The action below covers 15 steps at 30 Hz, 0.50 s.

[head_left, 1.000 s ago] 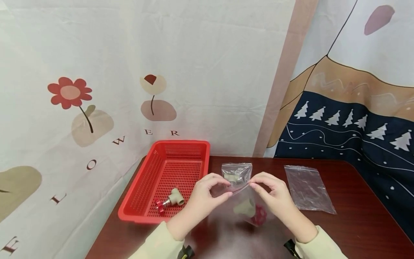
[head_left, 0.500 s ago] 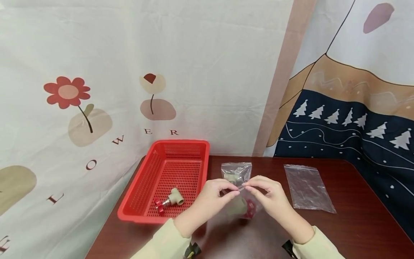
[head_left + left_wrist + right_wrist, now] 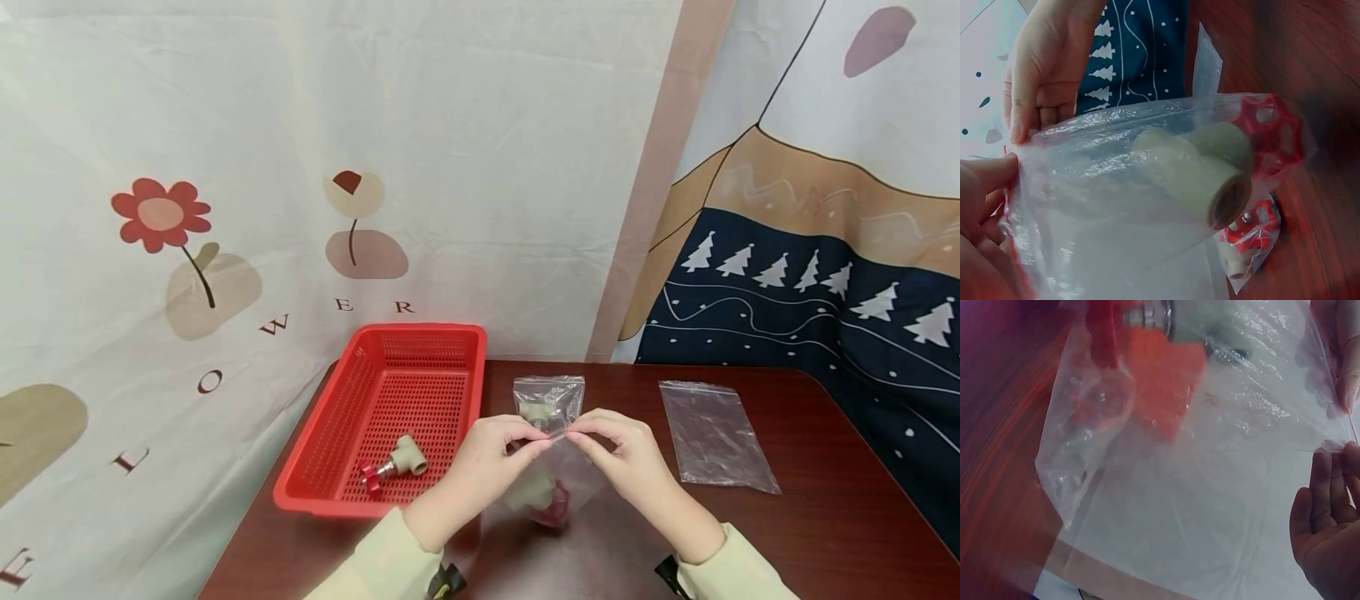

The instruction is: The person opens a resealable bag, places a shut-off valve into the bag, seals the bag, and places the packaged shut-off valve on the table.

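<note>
Left hand (image 3: 491, 457) and right hand (image 3: 628, 454) meet fingertip to fingertip over the table. Between thumb and fingers, both pinch the top edge of a clear zip bag (image 3: 1097, 244), where a red line runs along the seal in the left wrist view. Inside that bag hangs a beige pipe valve (image 3: 1194, 169) with a red handwheel (image 3: 1282, 134). The right wrist view catches its metal stem (image 3: 1147, 315) through the plastic. Beyond the hands lies a second clear zip bag (image 3: 566, 392) with another valve (image 3: 1250, 231) in it, partly hidden by the hands.
A red perforated basket (image 3: 288, 502) stands at the left, with a loose valve (image 3: 407, 457) in its near part. To the right, a flat zip bag (image 3: 720, 437) lies on the dark wooden table (image 3: 810, 525). Printed cloth (image 3: 487, 167) hangs behind.
The two hands have come closer together along the bag's top edge, the left one moving right. The bag with its valve has swung leftward beneath them.
</note>
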Available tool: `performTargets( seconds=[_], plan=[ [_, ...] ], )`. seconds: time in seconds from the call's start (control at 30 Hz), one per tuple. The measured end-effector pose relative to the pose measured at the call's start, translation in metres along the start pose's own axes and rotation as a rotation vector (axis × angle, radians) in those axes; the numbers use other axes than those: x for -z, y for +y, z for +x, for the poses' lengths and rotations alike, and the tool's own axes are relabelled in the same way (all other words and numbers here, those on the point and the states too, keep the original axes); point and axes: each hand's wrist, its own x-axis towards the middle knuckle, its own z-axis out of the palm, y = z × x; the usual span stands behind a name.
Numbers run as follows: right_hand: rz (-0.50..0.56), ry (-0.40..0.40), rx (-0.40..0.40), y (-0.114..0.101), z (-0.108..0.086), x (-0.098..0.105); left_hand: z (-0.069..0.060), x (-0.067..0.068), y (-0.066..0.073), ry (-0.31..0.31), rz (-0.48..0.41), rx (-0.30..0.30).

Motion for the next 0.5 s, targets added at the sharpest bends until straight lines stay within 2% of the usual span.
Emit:
performTargets(
  seconds=[0.3, 0.5],
  plan=[
    [-0.014, -0.017, 0.096, -0.0029, 0.0016, -0.0032, -0.0017, -0.0015, 0.0003, -0.023, 0.004, -0.01],
    [-0.024, -0.025, 0.131, -0.0035, 0.0011, -0.0062, -0.0014, -0.0026, 0.0021, -0.007, -0.004, -0.032]
  ],
)
